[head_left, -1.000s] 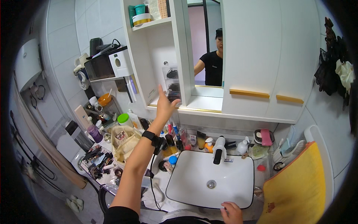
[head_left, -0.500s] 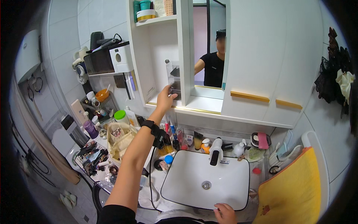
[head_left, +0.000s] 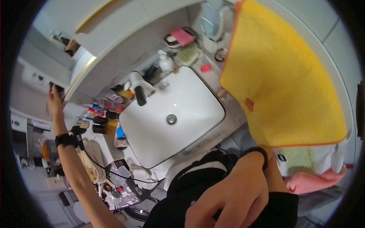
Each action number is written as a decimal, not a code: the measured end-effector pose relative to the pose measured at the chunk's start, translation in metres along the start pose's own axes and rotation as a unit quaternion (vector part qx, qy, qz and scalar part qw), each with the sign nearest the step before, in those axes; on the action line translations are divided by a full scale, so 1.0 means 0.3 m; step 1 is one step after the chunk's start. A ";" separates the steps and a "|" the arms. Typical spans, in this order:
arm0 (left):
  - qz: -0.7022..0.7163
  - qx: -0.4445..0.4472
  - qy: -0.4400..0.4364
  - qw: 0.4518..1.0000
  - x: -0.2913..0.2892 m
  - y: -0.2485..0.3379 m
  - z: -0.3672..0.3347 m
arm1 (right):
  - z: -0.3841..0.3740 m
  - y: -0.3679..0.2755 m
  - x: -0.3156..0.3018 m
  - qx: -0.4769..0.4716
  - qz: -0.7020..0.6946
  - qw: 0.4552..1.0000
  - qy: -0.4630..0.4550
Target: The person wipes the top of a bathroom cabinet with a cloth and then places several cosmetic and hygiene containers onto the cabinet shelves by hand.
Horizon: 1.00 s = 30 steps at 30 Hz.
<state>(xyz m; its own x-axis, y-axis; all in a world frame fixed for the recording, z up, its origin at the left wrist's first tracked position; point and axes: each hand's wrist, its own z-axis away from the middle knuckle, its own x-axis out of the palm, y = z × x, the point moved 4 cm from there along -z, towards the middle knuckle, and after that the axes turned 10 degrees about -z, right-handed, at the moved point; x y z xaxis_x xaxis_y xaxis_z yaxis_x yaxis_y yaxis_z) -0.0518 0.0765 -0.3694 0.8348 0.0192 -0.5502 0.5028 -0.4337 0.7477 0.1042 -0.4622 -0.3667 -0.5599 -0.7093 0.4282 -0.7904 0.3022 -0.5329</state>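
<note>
My left hand is raised at the far left, its fingers against a dark, boxy organizer on the open wall shelf. It is small and blurred there, so its grip cannot be made out. A black band with a cable circles my left wrist. Close in front of my body is my right hand, with its fingers curled down. Their tips are cut off or hidden, and nothing shows in them. The white sink with its white and black faucet lies beyond my right hand.
Bottles and tubes crowd the counter left of the sink, and a soap pump stands behind it. A yellow towel hangs on the right. Lower left are a cream bag and a makeup-strewn surface.
My view has tilted and swung to the right, bringing the towel and sink closer. My left hand stays at the shelf organizer. My right hand has come up nearer, its fingers now curled.
</note>
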 end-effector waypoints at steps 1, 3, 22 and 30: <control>-0.005 0.034 0.001 0.999 -0.010 0.001 -0.011 | -0.029 0.006 0.023 -0.100 0.011 0.995 -0.011; -0.008 0.058 0.017 0.998 -0.029 -0.017 -0.025 | -0.035 0.021 0.028 -0.202 0.020 0.979 -0.019; 0.029 0.013 0.020 0.999 -0.024 0.011 0.044 | -0.033 0.055 0.026 -0.152 -0.109 0.981 -0.050; 0.113 -0.049 -0.052 0.991 -0.018 0.072 0.109 | 0.026 -0.011 -0.038 -0.035 -0.006 0.999 -0.002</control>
<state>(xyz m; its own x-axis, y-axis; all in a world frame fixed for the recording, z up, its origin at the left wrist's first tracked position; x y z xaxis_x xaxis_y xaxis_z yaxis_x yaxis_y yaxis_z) -0.0529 0.0375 -0.3625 0.9036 -0.1634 -0.3959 0.3293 -0.3262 0.8861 0.1153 -0.4601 -0.3755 -0.5502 -0.7151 0.4312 -0.8119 0.3374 -0.4764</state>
